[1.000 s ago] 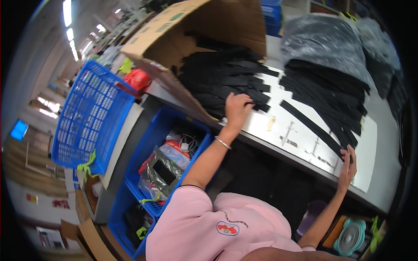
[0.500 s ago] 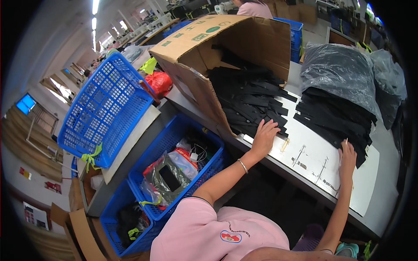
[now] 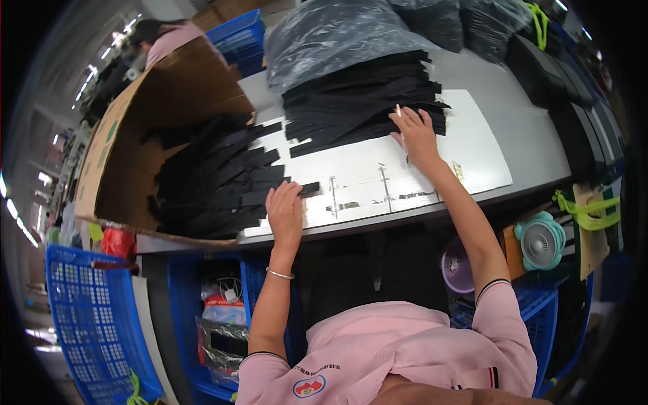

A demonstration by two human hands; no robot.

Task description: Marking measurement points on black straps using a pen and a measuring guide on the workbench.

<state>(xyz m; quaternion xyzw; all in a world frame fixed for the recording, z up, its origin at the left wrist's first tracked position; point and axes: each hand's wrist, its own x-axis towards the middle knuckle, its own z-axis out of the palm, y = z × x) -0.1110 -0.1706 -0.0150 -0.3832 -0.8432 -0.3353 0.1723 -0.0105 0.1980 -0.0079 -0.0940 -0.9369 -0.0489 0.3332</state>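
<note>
My left hand (image 3: 285,214) is at the right edge of a loose pile of black fabric strips (image 3: 212,179) that spills from a cardboard box. Its fingers are closed over one black fabric strip (image 3: 310,187), whose end sticks out to their right over a white board (image 3: 358,158). My right hand (image 3: 420,142) holds a slim white pen (image 3: 404,143) between its fingers. Those fingertips rest at the near right part of a second, more even stack of black strips (image 3: 351,101) on the board. Dark marks (image 3: 383,187) are drawn along the board's near side.
The cardboard box (image 3: 101,162) lies on its side at the left. Large plastic-wrapped bundles (image 3: 337,34) stand behind the stack. Blue baskets (image 3: 88,317) are at lower left, with a red bag (image 3: 118,243) nearby. A small turquoise fan (image 3: 540,241) sits at right. Another person (image 3: 179,40) is far left.
The view has swung to the right. My left hand now has a strip that extends past its fingers. My right hand, with the pen, has moved onto the near part of the stack.
</note>
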